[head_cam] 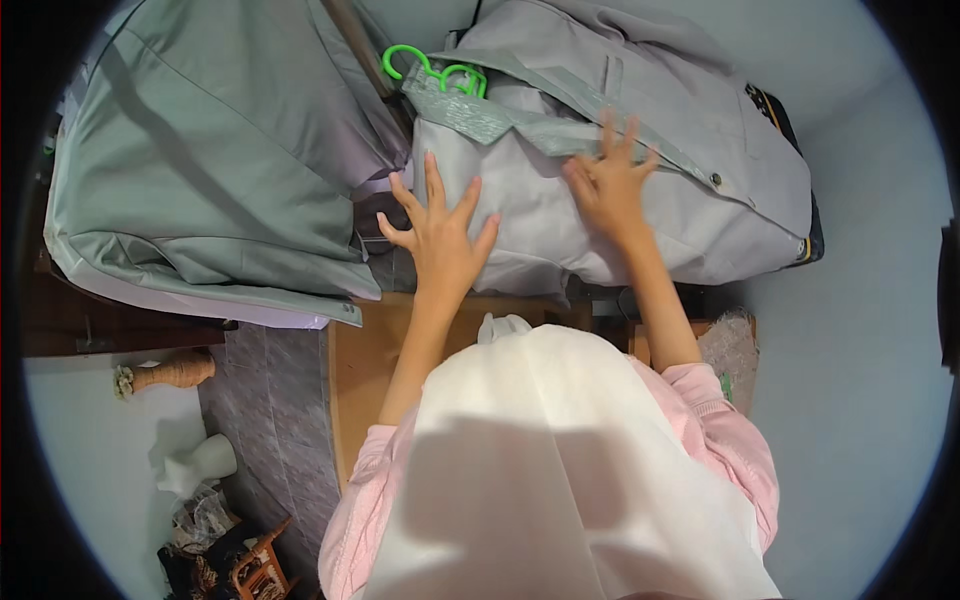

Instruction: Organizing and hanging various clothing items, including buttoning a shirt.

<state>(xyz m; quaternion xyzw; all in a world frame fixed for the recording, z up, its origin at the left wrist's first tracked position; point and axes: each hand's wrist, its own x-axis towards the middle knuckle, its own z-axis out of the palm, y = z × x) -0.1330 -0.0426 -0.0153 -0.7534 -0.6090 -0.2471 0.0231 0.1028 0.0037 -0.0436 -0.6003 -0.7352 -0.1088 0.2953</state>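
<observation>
A light grey jacket with a shinier grey lapel lies spread out before me, its front button fastened at the right. Bright green plastic hangers poke out at its collar. My left hand, fingers spread, is over the garment's near left edge and holds nothing. Against the lapel and the cloth beside it rests my right hand, its fingers apart and nothing gripped. To the left hangs a grey-green jacket with a sleeve along its lower side. Whether my left hand touches the cloth I cannot tell.
A wooden surface is below my arms. A pole rises between the garments. Walls stand at the right and lower left. On the left are a woven vase, a white mannequin form and a carved wooden piece.
</observation>
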